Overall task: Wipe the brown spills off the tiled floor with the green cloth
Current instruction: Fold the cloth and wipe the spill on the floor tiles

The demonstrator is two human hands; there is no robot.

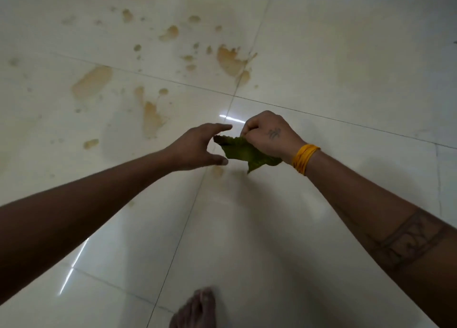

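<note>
In the head view, the right hand [268,136] is clenched around the green cloth [243,152], which hangs crumpled in the air above the tiled floor [346,55], its free corner pointing toward the left hand [197,147]. That hand is released, fingers and thumb spread in a wide curve just beside the cloth's loose edge; whether a fingertip touches it cannot be told. A yellow band [304,158] circles the right wrist, and a dark patterned tattoo [408,240] wraps the right forearm. The brown spills [231,59] lie farther out on the floor, beyond both hands: a large splash near where the grout lines [173,81] cross, a long oval smear [92,80] off to the left, a streak [150,116] closer in, and many small drops scattered between them. One faint spot [217,170] sits on the grout line almost under the cloth. The tiles to the right of the crossing and the glossy ones near the person look bare, giving open floor on those sides. A bare foot [195,308] stands at the bottom edge, well apart from the spills.
</note>
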